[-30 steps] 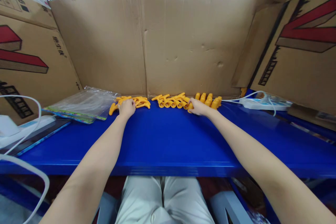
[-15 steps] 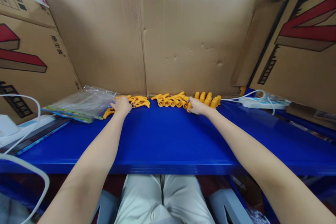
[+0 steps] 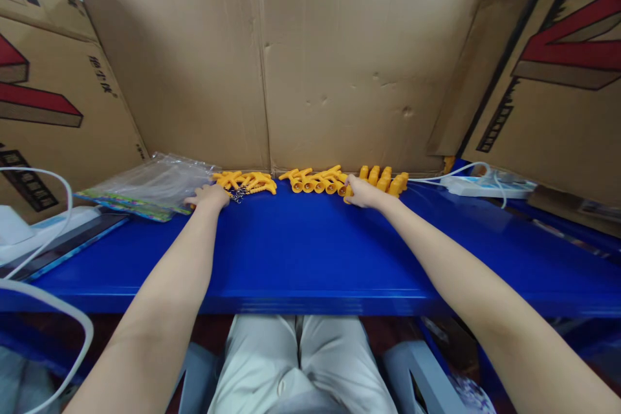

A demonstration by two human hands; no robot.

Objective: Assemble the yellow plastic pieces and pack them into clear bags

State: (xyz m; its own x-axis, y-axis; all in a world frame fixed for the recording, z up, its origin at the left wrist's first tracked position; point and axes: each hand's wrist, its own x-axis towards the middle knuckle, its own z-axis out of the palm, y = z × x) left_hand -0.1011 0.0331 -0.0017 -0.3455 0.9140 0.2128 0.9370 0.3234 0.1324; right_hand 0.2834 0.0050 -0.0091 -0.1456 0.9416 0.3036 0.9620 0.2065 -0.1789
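My left hand (image 3: 209, 196) is at the left end of a row of yellow branching plastic pieces (image 3: 250, 181), its fingers apart and arched over a yellow piece that is mostly hidden beneath them. Small metal chains or rings (image 3: 238, 194) lie beside this hand. My right hand (image 3: 363, 193) is closed at the right end of the middle group, its fingers on a yellow cup-shaped piece (image 3: 348, 192). That group has several yellow cup-ended pieces (image 3: 308, 186), open ends facing me, with branching parts behind. Right of the hand stand several yellow knobbed pieces (image 3: 385, 180).
Clear plastic bags (image 3: 150, 184) lie left of my left hand. A cardboard sheet (image 3: 339, 77) walls off the back of the blue table (image 3: 301, 252). White power strips (image 3: 490, 187) with cables sit at both sides, beside large printed cartons (image 3: 567, 97).
My left hand has moved left and slightly nearer, covering the curved yellow piece and uncovering the metal chains. My right hand stays at the same cup-shaped piece. The view has tilted slightly.
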